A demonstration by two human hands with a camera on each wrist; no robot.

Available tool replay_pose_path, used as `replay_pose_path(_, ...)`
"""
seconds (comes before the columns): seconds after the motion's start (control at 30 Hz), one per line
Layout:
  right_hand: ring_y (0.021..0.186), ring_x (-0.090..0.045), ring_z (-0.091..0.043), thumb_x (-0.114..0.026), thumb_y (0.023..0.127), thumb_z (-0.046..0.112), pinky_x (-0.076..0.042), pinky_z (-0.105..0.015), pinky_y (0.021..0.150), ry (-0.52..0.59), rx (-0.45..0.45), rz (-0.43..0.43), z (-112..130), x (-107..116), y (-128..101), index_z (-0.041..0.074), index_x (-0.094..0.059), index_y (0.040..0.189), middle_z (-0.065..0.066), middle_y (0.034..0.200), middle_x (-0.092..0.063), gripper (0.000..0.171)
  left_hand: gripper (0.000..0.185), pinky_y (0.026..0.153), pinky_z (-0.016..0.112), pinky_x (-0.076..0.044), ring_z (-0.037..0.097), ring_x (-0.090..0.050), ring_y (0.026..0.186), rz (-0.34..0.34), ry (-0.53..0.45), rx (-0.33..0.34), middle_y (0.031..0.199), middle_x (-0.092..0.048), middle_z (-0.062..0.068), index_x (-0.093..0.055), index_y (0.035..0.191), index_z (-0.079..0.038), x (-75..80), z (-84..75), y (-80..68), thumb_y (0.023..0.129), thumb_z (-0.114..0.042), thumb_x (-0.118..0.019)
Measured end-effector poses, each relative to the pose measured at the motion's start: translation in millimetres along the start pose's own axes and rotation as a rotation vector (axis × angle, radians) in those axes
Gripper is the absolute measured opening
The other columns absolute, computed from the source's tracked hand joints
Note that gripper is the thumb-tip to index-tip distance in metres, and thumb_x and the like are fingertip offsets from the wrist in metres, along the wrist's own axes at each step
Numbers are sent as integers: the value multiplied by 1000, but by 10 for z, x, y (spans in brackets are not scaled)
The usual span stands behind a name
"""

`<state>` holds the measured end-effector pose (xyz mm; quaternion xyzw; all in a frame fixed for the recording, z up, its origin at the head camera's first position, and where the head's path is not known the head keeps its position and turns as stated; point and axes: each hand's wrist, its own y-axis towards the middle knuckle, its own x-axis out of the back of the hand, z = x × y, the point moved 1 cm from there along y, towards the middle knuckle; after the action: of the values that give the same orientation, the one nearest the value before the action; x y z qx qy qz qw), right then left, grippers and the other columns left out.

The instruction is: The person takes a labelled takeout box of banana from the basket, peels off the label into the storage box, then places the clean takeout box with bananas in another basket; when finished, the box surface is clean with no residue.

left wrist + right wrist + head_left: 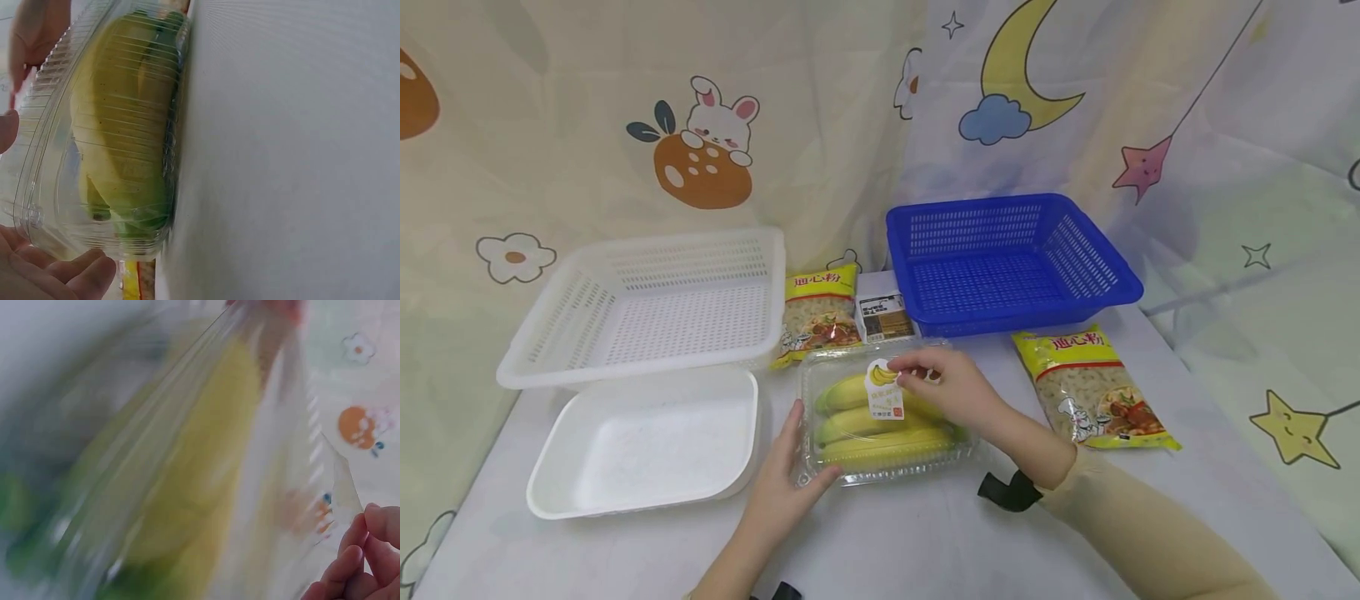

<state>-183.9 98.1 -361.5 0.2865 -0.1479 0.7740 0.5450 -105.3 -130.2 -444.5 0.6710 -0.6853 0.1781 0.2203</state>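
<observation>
White table (925, 542): left hand (790, 483) flat against banana box (887, 417); right hand (955, 387) pinches its lid.

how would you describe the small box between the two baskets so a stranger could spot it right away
Find the blue basket at the back right of the table and the white basket at the back left. In the gap between them, against the blue basket's front left corner, lies a small white and brown box. Beside it is a yellow macaroni bag; the box is the only carton.
</observation>
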Motion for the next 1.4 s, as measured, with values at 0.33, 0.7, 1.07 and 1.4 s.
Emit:
replay_pose_path(0.33, 82, -54, -12, -62, 85, 14, -48, -25, 74, 160, 66, 67, 365, -137, -138, 12, -68, 104, 0, 92, -66, 21, 98, 103, 64, -21, 40, -8, 138, 11, 143, -38, 154, 3, 9, -8, 147, -19, 176, -190, -146, 74, -37, -72)
replay_pose_path(0.7, 80, -55, -2, -64, 83, 10, -48, -19, 72, 146, 390, 158, 918, -155, -226, 11, -69, 101, 4, 89, -68, 20, 79, 111, 49, -19, 22, -17, 140, -404, 146, 45, 153, -16, -2, -22, 145, -21, 1135, -61, -223, 80, -16, -67)
replay_pose_path(1.07, 85, -53, 3, -57, 89, 19, -44, -8, 71, 30, 269, 390, 1365, -749, 640, 20, -66, 108, 14, 99, -65, 21, 83, 111, 55, -3, 36, 3, 139, -392, 324, 384, 152, 5, 14, -3, 146, -3, 1930, 669, -278, 88, -38, -52)
replay_pose_path(1.4, 88, -53, 7, -59, 88, 23, -41, -6, 76, -42, 175, 606, 1402, -1432, 1385, 25, -65, 107, 17, 94, -62, 20, 109, 104, 65, -5, 49, 13, 132, -128, 457, 376, 142, 21, 32, 12, 137, 13, 2008, 909, -167, 83, -54, -54)
